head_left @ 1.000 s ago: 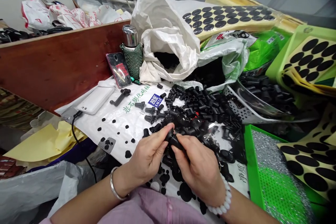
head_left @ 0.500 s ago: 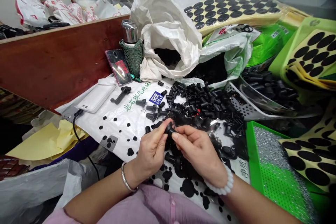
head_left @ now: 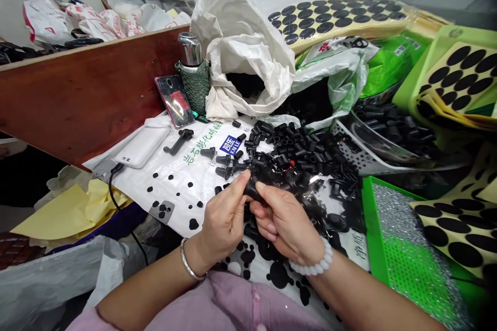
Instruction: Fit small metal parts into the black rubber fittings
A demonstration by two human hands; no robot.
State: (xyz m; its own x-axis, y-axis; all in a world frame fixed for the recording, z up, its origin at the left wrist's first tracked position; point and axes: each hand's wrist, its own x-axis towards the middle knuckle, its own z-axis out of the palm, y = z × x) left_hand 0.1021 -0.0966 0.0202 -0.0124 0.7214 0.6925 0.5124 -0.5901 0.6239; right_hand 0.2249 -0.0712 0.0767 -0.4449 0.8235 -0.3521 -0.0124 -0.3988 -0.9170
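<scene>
one black rubber fitting [head_left: 253,190], at lower centre of the frame, is gripped by the closed fingers of both the left hand [head_left: 223,225] and right hand [head_left: 285,225], just below a heap of black fittings [head_left: 303,152] on one white printed sack [head_left: 171,201].

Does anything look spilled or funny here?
Yes. Black rubber pieces lie in a loose heap across the white printed sack, so they look spilled, while others sit inside the clear plastic tub beside them.
</scene>
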